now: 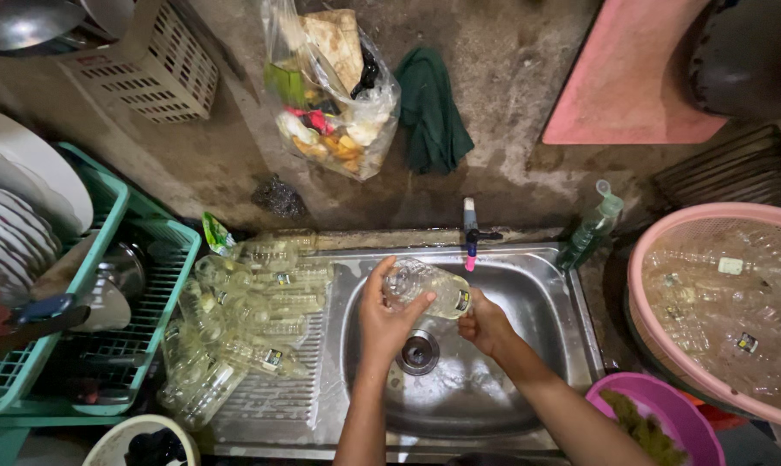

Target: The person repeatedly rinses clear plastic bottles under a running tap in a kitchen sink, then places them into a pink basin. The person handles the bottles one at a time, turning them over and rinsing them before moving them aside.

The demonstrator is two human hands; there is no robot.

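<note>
Over the steel sink (541, 302) I hold a clear plastic bottle (434, 286) sideways, under the tap (470, 233). My left hand (384, 318) grips its neck end. My right hand (484, 324) is closed on its base end, next to a small yellow label. The drain (418, 352) lies just below the hands. On the draining board to the left lies a pile of several clear bottles (239, 324) of the same kind.
A pink basket (658, 250) full of clear bottles stands at the right, with a purple bowl (658, 401) holding a green scrubber below it. A green dish rack (149, 285) with plates is at the left. A soap bottle (591, 226), green cloth (429, 108) and bag of scraps (334, 95) are behind the sink.
</note>
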